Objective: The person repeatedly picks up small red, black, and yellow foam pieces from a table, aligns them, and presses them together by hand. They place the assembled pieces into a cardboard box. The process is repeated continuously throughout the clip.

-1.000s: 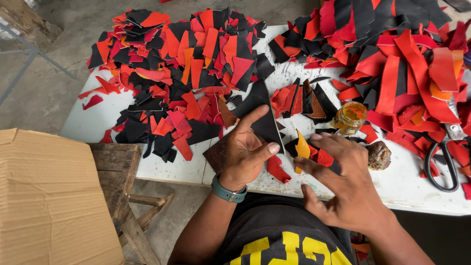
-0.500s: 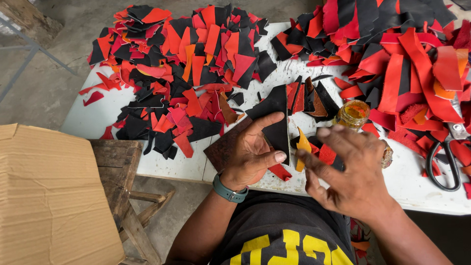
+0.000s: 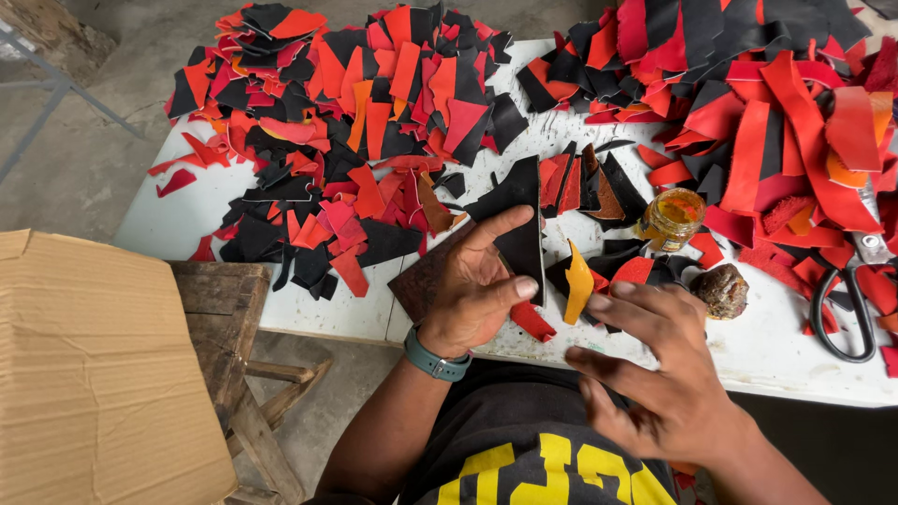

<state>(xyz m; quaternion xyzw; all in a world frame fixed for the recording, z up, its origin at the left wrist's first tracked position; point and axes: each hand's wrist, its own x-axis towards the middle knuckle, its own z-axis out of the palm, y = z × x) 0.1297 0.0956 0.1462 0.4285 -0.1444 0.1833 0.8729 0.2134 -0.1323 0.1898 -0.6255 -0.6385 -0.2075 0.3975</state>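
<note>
My left hand (image 3: 472,285) holds a black leather piece (image 3: 520,224) upright between thumb and fingers, over a brown patterned piece (image 3: 421,276) at the white table's (image 3: 327,313) front edge. My right hand (image 3: 659,374) hovers just to the right, fingers spread and holding nothing, its fingertips close to a yellow-orange scrap (image 3: 577,281). A small glass jar of amber glue (image 3: 671,220) and a brown lump (image 3: 720,290) stand just beyond the right hand.
Heaps of red, orange and black leather scraps (image 3: 355,122) cover the table's left and back, with longer red strips (image 3: 776,122) at the right. Black-handled scissors (image 3: 847,304) lie at the right edge. A cardboard box (image 3: 94,374) sits on a wooden stool (image 3: 234,327) at the left.
My right hand has drawn back from the black piece toward me and opened its fingers. The left hand has kept hold of the black piece.
</note>
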